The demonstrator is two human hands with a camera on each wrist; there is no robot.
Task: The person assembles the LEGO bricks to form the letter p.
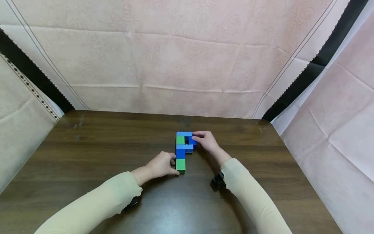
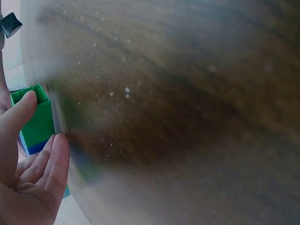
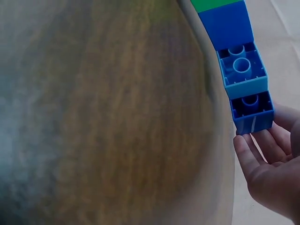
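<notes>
A figure of joined toy building bricks [image 1: 180, 154], green, dark blue and lighter blue, lies on the table with a loop at its far end and a straight stem toward me. My left hand [image 1: 161, 165] holds the near green brick [image 2: 40, 122]; in the left wrist view the thumb lies on its hollow end and the fingertips reach its side. At the far right corner, my right hand [image 1: 206, 140] grips a dark blue brick [image 3: 253, 115] between thumb and fingers. The right wrist view shows the hollow underside of a lighter blue brick [image 3: 243, 68] beside it.
The brown wooden table [image 1: 117, 136] surrounds the bricks. Behind it hangs a pale patterned cloth [image 1: 175, 65], with more cloth at both sides. A dark wrist camera [image 1: 218, 180] sits under the right sleeve, close to the tabletop.
</notes>
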